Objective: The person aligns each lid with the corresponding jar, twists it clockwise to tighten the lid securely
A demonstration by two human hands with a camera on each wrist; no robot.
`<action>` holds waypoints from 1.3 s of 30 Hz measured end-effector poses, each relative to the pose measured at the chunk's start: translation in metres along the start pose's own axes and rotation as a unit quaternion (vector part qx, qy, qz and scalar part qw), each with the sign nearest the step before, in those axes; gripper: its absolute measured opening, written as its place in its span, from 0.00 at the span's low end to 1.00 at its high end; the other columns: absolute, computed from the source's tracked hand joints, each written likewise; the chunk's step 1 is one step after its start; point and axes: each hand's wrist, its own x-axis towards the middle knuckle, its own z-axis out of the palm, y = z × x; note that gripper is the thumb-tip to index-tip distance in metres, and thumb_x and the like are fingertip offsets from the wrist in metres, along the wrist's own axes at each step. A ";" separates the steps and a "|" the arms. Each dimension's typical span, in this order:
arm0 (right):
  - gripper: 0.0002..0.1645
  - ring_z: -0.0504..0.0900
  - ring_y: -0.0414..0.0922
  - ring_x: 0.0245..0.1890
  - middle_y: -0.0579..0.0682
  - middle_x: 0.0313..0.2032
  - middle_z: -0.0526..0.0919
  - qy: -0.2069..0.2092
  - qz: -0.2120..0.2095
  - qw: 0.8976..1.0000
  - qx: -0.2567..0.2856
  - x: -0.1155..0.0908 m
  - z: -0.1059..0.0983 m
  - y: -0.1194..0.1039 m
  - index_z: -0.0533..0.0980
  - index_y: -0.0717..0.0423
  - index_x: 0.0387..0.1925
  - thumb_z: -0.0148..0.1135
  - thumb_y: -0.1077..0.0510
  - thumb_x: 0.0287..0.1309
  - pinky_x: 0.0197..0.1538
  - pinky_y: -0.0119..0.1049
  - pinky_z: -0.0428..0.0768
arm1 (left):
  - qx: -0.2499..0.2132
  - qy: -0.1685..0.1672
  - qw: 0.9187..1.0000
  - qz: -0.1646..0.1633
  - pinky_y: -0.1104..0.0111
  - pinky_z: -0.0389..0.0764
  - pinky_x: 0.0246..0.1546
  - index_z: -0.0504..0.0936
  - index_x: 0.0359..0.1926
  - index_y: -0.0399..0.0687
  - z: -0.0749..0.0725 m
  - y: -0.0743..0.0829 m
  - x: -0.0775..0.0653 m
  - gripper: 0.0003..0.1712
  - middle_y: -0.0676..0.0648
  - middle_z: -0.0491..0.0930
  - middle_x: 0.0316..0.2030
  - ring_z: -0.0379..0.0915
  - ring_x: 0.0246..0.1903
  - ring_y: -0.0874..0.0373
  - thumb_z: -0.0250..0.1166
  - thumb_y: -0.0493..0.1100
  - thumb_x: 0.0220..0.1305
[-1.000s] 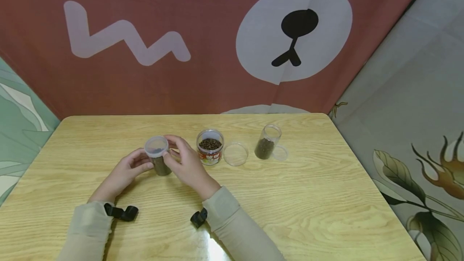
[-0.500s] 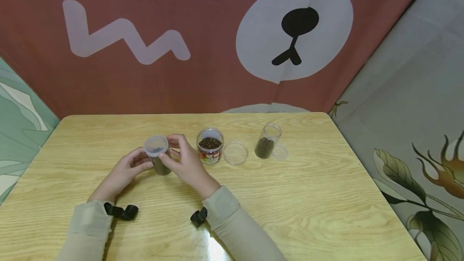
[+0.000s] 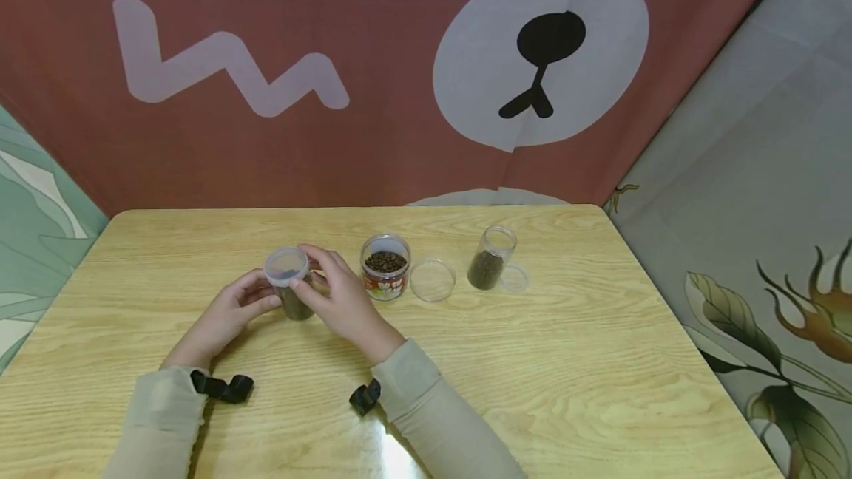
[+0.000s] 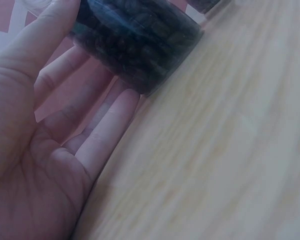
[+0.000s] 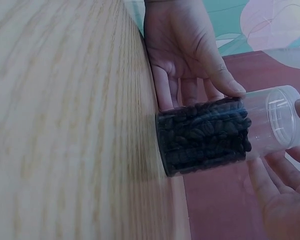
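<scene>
A clear plastic jar (image 3: 297, 304), part filled with dark coffee beans, stands upright on the table at the left, with a translucent lid (image 3: 286, 263) over its mouth. My left hand (image 3: 225, 318) holds the jar from its left side, thumb in front and fingers behind. From the right, my right hand (image 3: 349, 310) grips the lid's edge between thumb and fingers. The right wrist view shows the beans (image 5: 205, 132) through the jar wall, below the lid. In the left wrist view the left fingers (image 4: 110, 127) lie along the jar's lower side; the lid is out of sight there.
Right of the hands stands an open jar (image 3: 385, 283) of brown beans with a colourful label. A round clear lid (image 3: 433, 280) lies beside it. Farther right are an open clear jar (image 3: 487, 269) with dark contents and its small lid (image 3: 515, 279). A patterned cloth (image 3: 373, 161) hangs behind the table.
My right fingers and thumb shift slightly around the lid's edge. The left hand and jar stay in place, and the other jars have not moved.
</scene>
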 end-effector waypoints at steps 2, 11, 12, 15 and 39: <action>0.33 0.72 0.38 0.64 0.51 0.65 0.71 0.005 0.004 1.000 0.004 0.000 0.001 -0.001 0.63 0.53 0.74 0.59 0.51 0.74 0.65 0.26 0.71 | 0.002 -0.002 1.000 -0.004 0.77 0.80 0.49 0.69 0.68 0.35 -0.001 0.000 0.000 0.25 0.65 0.77 0.53 0.75 0.52 0.72 0.61 0.38 0.75; 0.33 0.72 0.39 0.64 0.55 0.64 0.73 0.022 0.007 1.000 0.014 0.001 0.005 -0.004 0.63 0.55 0.72 0.62 0.53 0.71 0.64 0.25 0.72 | 0.013 -0.004 1.000 -0.005 0.76 0.80 0.49 0.67 0.69 0.32 -0.002 -0.003 0.002 0.27 0.65 0.77 0.53 0.75 0.52 0.73 0.60 0.39 0.75; 0.34 0.72 0.39 0.64 0.54 0.64 0.72 0.021 0.009 1.000 0.007 0.001 0.005 -0.004 0.62 0.54 0.73 0.62 0.53 0.72 0.64 0.25 0.72 | 0.013 -0.005 1.000 -0.005 0.76 0.80 0.49 0.67 0.69 0.32 -0.002 -0.003 0.002 0.27 0.65 0.76 0.53 0.75 0.52 0.73 0.60 0.40 0.75; 0.36 0.73 0.39 0.64 0.54 0.64 0.71 0.014 0.009 1.000 -0.011 0.000 0.005 -0.005 0.60 0.55 0.75 0.61 0.52 0.73 0.64 0.25 0.71 | 0.015 -0.003 1.000 -0.007 0.77 0.79 0.49 0.67 0.69 0.32 -0.002 -0.002 0.001 0.27 0.65 0.76 0.53 0.74 0.52 0.73 0.60 0.40 0.75; 0.32 0.74 0.38 0.61 0.50 0.62 0.72 0.035 0.013 0.999 0.000 0.000 0.007 -0.002 0.65 0.50 0.71 0.64 0.52 0.70 0.63 0.26 0.73 | 0.010 0.008 1.000 0.001 0.76 0.80 0.48 0.75 0.59 0.42 0.000 -0.004 0.002 0.16 0.59 0.79 0.48 0.77 0.49 0.67 0.62 0.39 0.74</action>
